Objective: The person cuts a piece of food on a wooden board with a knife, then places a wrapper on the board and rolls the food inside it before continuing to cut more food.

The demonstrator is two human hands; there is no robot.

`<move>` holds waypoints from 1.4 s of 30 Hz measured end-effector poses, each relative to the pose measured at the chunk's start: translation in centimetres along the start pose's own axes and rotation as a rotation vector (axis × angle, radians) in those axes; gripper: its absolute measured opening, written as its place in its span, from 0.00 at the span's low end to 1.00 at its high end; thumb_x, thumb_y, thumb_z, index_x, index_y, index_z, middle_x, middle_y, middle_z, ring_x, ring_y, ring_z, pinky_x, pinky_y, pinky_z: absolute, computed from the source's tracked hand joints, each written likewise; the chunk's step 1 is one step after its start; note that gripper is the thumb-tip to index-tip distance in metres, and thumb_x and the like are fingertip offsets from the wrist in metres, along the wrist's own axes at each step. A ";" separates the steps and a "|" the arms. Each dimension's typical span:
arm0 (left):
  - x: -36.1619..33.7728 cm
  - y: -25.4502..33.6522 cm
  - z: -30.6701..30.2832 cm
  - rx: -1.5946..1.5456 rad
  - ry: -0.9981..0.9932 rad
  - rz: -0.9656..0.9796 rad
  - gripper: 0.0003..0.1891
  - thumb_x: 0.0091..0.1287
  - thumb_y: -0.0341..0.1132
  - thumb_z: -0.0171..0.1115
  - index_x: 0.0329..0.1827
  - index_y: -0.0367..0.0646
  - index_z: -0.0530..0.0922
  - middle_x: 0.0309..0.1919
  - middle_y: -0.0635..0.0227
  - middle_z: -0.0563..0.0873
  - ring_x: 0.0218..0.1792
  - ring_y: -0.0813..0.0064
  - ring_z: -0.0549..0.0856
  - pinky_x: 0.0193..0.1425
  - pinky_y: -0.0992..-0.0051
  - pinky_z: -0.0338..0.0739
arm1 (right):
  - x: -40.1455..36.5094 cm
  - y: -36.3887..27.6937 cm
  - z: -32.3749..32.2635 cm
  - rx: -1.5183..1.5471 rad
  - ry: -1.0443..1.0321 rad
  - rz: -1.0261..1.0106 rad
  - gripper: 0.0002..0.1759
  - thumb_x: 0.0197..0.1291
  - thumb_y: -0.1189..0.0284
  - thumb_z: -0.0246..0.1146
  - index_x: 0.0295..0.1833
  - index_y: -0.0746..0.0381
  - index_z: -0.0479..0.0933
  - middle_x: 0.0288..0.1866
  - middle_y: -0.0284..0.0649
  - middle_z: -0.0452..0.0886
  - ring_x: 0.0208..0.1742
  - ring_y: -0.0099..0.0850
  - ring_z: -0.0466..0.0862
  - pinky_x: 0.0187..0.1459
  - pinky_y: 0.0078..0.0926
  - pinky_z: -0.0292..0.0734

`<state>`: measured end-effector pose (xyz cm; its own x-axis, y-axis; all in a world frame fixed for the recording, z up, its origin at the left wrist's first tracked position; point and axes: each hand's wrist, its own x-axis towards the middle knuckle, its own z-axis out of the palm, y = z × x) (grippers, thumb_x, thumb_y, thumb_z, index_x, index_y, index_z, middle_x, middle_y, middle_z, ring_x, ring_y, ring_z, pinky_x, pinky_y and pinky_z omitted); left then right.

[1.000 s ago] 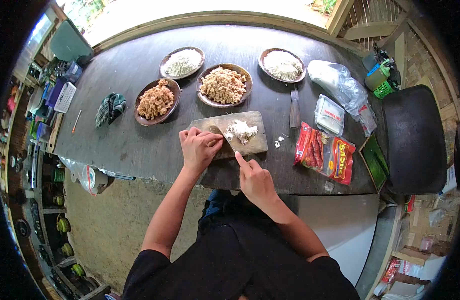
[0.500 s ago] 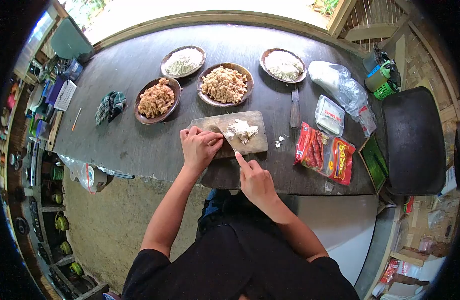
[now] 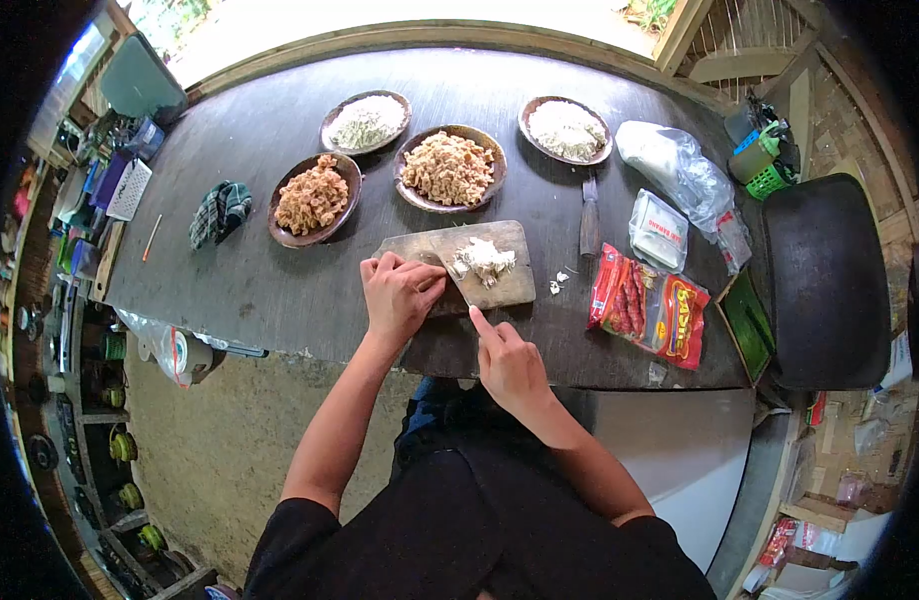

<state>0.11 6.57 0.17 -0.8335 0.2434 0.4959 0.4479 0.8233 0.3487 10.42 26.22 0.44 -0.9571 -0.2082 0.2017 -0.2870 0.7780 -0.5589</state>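
A wooden cutting board (image 3: 510, 240) lies near the table's front edge with a small heap of chopped white pieces (image 3: 486, 260) on it. My left hand (image 3: 401, 295) is at the board's left part, fingers pinched together; whatever is between them is hidden. My right hand (image 3: 515, 365) is closed round a knife, its index finger stretched along the top. The knife blade (image 3: 458, 281) slants across the board between my left fingertips and the heap. The knife's handle is hidden in my palm. A few white scraps (image 3: 557, 284) lie right of the board.
Bowls of brown chunks (image 3: 448, 168) (image 3: 315, 199) and plates of white shreds (image 3: 368, 122) (image 3: 566, 131) stand behind the board. Rightward are a wooden-handled tool (image 3: 590, 220), a white packet (image 3: 659, 231), a red packet (image 3: 648, 307) and a plastic bag (image 3: 677, 170). A checked cloth (image 3: 221, 212) lies left.
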 end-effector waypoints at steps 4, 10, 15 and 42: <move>0.0 0.2 -0.1 -0.003 -0.028 -0.040 0.05 0.59 0.43 0.77 0.35 0.57 0.93 0.33 0.82 0.93 0.39 0.74 0.81 0.56 0.66 0.65 | 0.5 0.0 0.0 0.057 0.039 0.027 0.30 0.67 0.78 0.63 0.75 0.58 0.75 0.35 0.48 0.78 0.32 0.52 0.85 0.35 0.50 0.82; -0.2 -0.3 0.2 -0.001 0.015 0.000 0.05 0.60 0.43 0.76 0.35 0.57 0.92 0.33 0.82 0.92 0.38 0.74 0.81 0.55 0.66 0.65 | -0.5 -0.3 -0.7 0.059 0.000 -0.005 0.30 0.70 0.75 0.63 0.78 0.58 0.72 0.38 0.48 0.81 0.31 0.51 0.86 0.34 0.47 0.85; -0.1 -0.1 0.0 -0.002 -0.016 -0.010 0.06 0.60 0.43 0.76 0.37 0.57 0.92 0.35 0.81 0.93 0.39 0.74 0.82 0.56 0.67 0.64 | -0.3 -0.1 -0.1 0.034 0.000 0.001 0.30 0.70 0.75 0.62 0.77 0.58 0.72 0.38 0.48 0.80 0.31 0.51 0.87 0.34 0.47 0.85; -0.3 0.3 -0.2 -0.008 -0.004 -0.017 0.05 0.60 0.43 0.76 0.35 0.57 0.92 0.35 0.81 0.94 0.39 0.74 0.81 0.54 0.67 0.65 | 0.3 0.1 -0.1 -0.009 0.017 0.005 0.29 0.71 0.75 0.62 0.77 0.58 0.73 0.36 0.49 0.80 0.30 0.51 0.86 0.33 0.48 0.85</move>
<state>0.50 6.62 0.27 -0.8420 0.2315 0.4872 0.4366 0.8229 0.3635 10.10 26.35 0.54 -0.9577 -0.1943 0.2122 -0.2816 0.7842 -0.5529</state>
